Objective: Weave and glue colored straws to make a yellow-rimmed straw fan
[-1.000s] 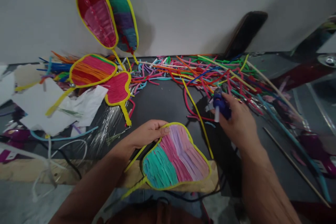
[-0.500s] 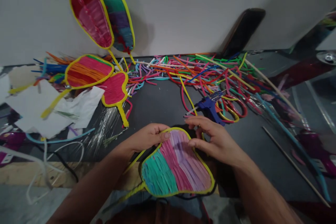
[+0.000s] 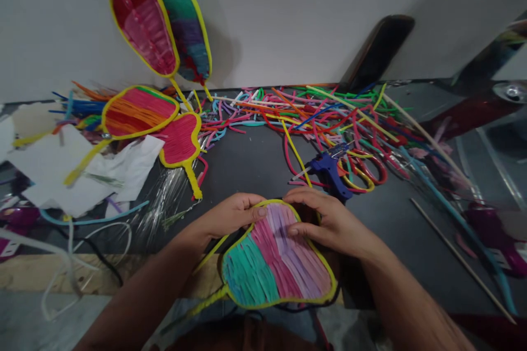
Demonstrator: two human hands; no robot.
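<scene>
A fan-shaped piece (image 3: 278, 263) of pipe cleaners, with teal, magenta, lilac and pink bands inside a yellow rim, is tilted towards me at the bench's front edge. Its twisted yellow handle points to the lower left. My left hand (image 3: 234, 216) grips the upper left of its rim, thumb on the front and fingers behind. On the upper right, my right hand (image 3: 329, 222) has its thumb on the lilac and pink strips, while its other fingers curl over the rim; their tips are partly hidden behind the piece.
Beyond my hands lie a blue glue gun (image 3: 329, 170), scissors (image 3: 368, 173) and a heap of coloured pipe cleaners (image 3: 280, 107). Finished-looking fans (image 3: 144, 27) stand and lie at the left, near white paper (image 3: 57, 167). A phone (image 3: 379, 49) leans on the wall; a thin stick (image 3: 461, 258) lies right.
My right hand has shifted slightly left, its thumb sliding further onto the fan's face and its fingers closing round the rim. My left hand and the fan have stayed put.
</scene>
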